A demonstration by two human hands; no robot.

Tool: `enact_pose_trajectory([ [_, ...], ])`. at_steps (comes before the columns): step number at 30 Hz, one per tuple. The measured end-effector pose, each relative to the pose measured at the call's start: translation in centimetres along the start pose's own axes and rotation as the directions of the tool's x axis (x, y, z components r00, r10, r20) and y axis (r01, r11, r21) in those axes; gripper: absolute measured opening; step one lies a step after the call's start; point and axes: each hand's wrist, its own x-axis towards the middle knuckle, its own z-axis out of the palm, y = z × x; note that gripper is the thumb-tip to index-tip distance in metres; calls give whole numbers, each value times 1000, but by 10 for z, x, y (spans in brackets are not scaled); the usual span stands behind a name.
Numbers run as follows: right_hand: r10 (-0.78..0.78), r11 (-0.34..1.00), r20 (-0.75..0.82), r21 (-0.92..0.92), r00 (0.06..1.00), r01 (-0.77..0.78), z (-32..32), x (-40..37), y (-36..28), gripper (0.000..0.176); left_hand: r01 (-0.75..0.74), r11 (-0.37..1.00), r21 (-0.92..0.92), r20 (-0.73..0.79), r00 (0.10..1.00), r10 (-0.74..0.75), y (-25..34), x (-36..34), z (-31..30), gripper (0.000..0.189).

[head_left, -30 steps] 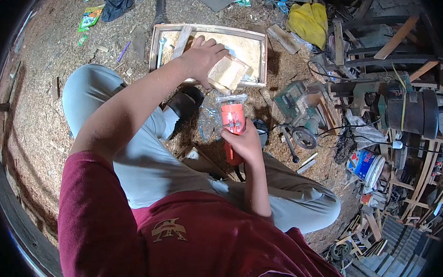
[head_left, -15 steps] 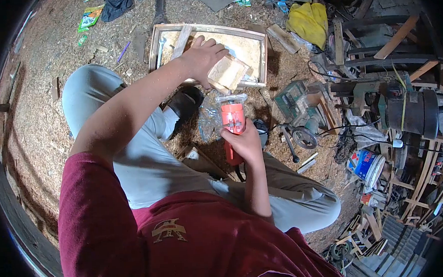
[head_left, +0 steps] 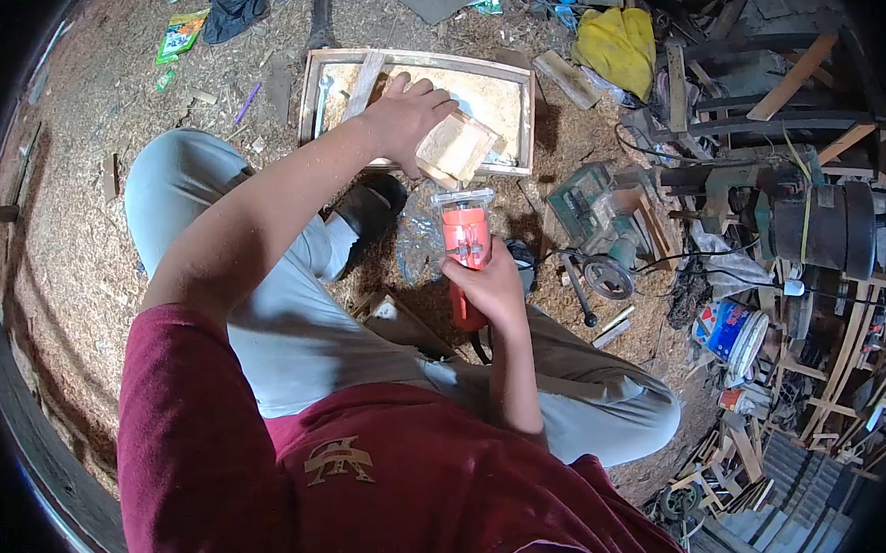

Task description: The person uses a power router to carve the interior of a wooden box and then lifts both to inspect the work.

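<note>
My left hand (head_left: 410, 118) is wrapped over a small light wooden block (head_left: 454, 148), held tilted above a shallow wooden tray (head_left: 530, 122) with sawdust in it. A wooden slat (head_left: 364, 83) lies across the tray, and a wrench (head_left: 323, 97) rests at its left end. Just below the block, my right hand (head_left: 489, 286) grips a red power tool (head_left: 466, 237) with a clear front guard. The tool's front is close to the block's lower edge; whether they touch cannot be made out.
Right of the tool stand a green metal machine part (head_left: 582, 204) and a handwheel (head_left: 608, 276). A yellow cloth (head_left: 616, 47), a blue-and-white bucket (head_left: 735, 333) and wood scraps lie farther right. My legs are folded around the work area.
</note>
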Motion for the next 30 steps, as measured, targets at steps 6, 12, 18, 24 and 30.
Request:
enact_pose_trajectory([
  [6,9,999,-29,-41,1000,-11,-3,-6,-13,53,0,1000,-16,-16,1000,0,0,0,1,127],
  [12,-30,995,-16,93,999,31,-9,-9,-7,50,19,999,-30,10,1000,-19,1,0,-1,128],
  [18,-45,999,-19,20,999,45,-14,-9,-5,50,21,999,-35,42,999,-19,0,1,-2,130],
  [24,-13,1000,-6,-17,1000,13,-12,-9,-12,50,9,999,-35,48,999,-7,-2,2,0,130],
  [30,0,1000,0,-16,1000,0,-10,-6,-12,50,7,1000,-21,32,999,-7,-1,1,0,130],
])
